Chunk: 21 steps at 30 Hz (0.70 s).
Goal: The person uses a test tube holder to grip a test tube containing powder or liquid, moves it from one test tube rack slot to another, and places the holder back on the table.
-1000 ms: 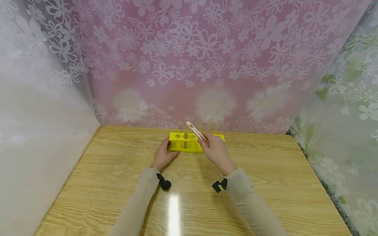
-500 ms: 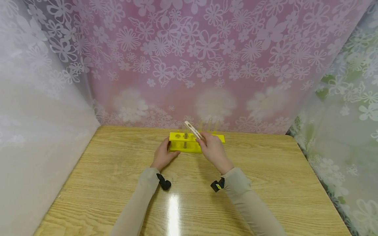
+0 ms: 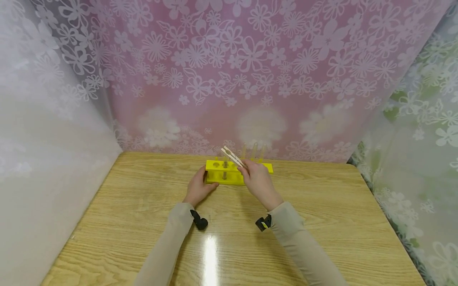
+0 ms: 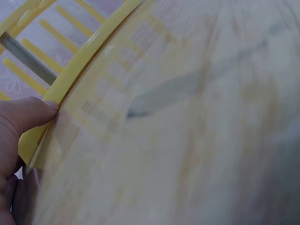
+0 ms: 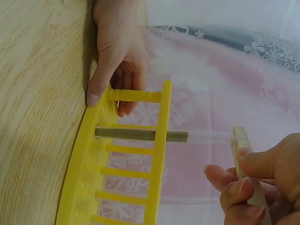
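A yellow test tube rack [image 3: 212, 178] stands near the back of the table. My left hand [image 3: 197, 190] grips its left end, the thumb [image 4: 33, 112] on the base's front edge and the fingers behind. One test tube [image 5: 140, 134] with grey-brown contents is upright in a hole near that end. With my right hand [image 3: 260, 183] I pinch a wooden test tube holder [image 3: 231, 155], its tip pointing up and left. In the right wrist view the holder's tip [image 5: 239, 133] is at the tube's mouth; whether they touch I cannot tell.
Several clear tubes [image 3: 255, 150] rise behind the rack on the right. The wooden table [image 3: 322, 222] reaches back to a pink flowered curtain [image 3: 229, 71]. Pale curtains [image 3: 53, 139] hang at both sides. Black wrist cameras [image 3: 201, 223] sit on both wrists.
My right hand has shifted slightly left with the test tube holder, whose prongs now stand wider apart. The left hand and the rack have stayed in place.
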Available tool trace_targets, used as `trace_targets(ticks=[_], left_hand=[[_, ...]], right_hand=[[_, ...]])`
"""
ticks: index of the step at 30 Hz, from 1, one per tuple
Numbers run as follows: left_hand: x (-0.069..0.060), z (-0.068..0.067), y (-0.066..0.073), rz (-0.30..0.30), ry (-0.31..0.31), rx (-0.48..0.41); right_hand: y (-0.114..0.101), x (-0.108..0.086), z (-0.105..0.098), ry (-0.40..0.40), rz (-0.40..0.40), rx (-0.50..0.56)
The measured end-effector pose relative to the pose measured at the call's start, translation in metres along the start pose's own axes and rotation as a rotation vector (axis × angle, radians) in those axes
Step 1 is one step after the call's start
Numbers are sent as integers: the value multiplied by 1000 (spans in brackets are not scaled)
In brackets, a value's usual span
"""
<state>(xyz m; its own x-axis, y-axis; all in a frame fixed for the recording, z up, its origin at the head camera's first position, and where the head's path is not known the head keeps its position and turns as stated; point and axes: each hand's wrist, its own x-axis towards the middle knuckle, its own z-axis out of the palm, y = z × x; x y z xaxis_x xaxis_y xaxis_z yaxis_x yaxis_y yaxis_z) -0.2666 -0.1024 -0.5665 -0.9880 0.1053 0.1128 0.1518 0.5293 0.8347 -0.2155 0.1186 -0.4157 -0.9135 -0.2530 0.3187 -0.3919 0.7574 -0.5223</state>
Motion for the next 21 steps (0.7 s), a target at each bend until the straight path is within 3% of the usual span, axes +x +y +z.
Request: trace_targets(ticks=[21], left_hand=[[1, 0, 0, 7, 3, 12]], right_hand=[[0, 2, -2, 43, -102, -129]])
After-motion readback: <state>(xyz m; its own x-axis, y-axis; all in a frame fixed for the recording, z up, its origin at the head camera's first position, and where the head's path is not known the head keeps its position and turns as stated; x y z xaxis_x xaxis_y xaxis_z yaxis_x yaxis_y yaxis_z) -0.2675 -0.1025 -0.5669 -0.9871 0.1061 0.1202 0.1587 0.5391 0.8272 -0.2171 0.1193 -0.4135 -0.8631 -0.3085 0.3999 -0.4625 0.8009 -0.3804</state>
